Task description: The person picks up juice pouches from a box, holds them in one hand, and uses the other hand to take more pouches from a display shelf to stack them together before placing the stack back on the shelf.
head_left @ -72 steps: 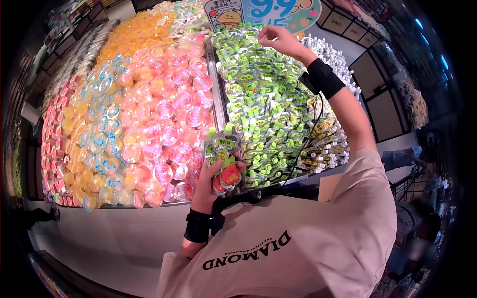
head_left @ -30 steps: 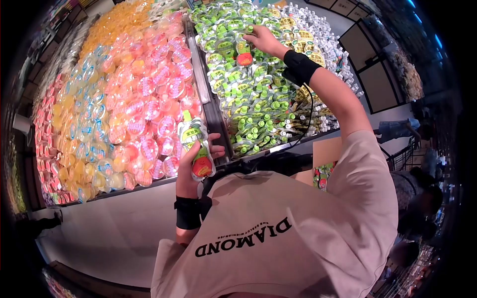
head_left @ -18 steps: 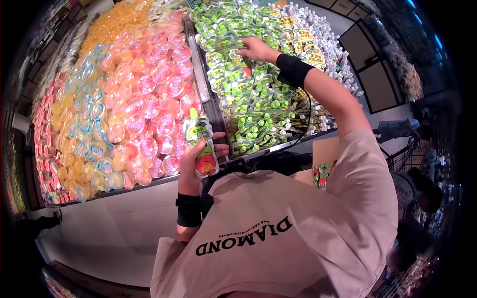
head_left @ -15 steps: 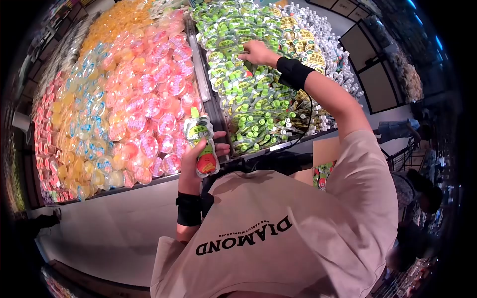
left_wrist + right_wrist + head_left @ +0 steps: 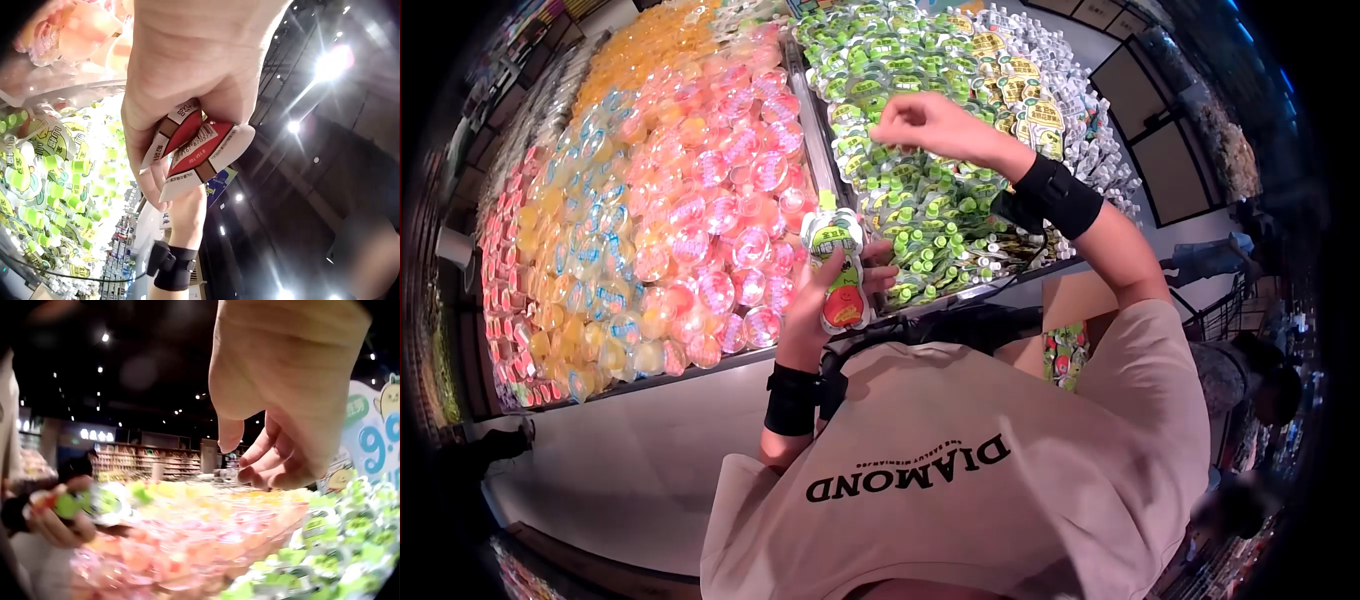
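Note:
Upright in my left hand (image 5: 808, 305) is a green-capped drink pouch (image 5: 845, 275) with a yellow-green label and a red figure, my thumb across its front. In the left wrist view two red-and-white pouch bottoms (image 5: 200, 153) show side by side under that hand (image 5: 194, 56). My right hand (image 5: 935, 128) hovers over the heap of green-capped pouches (image 5: 900, 185), fingers loosely curled with nothing between them. The right wrist view shows that hand (image 5: 284, 406) with thumb and fingers apart, above the green pouches (image 5: 331, 544).
Left of a metal divider (image 5: 812, 130) lie pink round cups (image 5: 730, 190), then yellow and orange ones. White-capped pouches (image 5: 1100, 150) line the right side. An open cardboard box (image 5: 1080, 297) with pouches inside stands by my right side. A price sign (image 5: 378, 437) rises behind.
About a second ago my right hand held a pouch by its cap; it lowered it onto the green heap, let go and has lifted away. My left hand keeps its grip.

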`<state>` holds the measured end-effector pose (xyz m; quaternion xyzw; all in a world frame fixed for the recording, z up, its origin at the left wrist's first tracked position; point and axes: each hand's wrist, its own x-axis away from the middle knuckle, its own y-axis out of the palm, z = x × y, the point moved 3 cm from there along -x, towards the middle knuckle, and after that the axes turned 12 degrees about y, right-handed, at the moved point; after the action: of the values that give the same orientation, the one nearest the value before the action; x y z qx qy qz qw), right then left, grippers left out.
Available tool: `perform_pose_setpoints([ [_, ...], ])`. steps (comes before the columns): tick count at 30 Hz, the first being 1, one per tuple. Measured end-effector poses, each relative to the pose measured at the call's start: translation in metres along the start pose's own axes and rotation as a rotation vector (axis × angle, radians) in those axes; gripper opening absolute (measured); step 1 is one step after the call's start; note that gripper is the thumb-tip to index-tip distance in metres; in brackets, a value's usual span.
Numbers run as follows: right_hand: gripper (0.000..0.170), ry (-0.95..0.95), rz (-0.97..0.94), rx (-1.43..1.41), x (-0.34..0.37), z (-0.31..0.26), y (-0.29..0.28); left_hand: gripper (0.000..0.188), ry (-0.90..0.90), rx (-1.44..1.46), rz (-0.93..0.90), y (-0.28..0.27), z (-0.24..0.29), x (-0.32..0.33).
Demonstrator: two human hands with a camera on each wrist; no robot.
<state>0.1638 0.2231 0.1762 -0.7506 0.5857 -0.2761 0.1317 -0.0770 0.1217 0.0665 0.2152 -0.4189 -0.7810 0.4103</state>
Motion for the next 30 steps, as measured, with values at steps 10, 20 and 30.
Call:
perform_pose_setpoints([
  [10,0.034,-0.105,0.250,-0.136,0.055,0.031,0.073,0.055,-0.214,-0.137,-0.064,0.004,-0.028,-0.024],
  [20,0.031,-0.009,0.315,-0.220,0.061,0.019,-0.019,0.057,-0.072,-0.058,-0.046,0.005,-0.016,-0.025],
  [30,0.015,-0.361,0.716,0.303,-0.089,0.087,-0.217,0.056,0.033,-0.186,0.035,0.015,-0.010,-0.019],
])
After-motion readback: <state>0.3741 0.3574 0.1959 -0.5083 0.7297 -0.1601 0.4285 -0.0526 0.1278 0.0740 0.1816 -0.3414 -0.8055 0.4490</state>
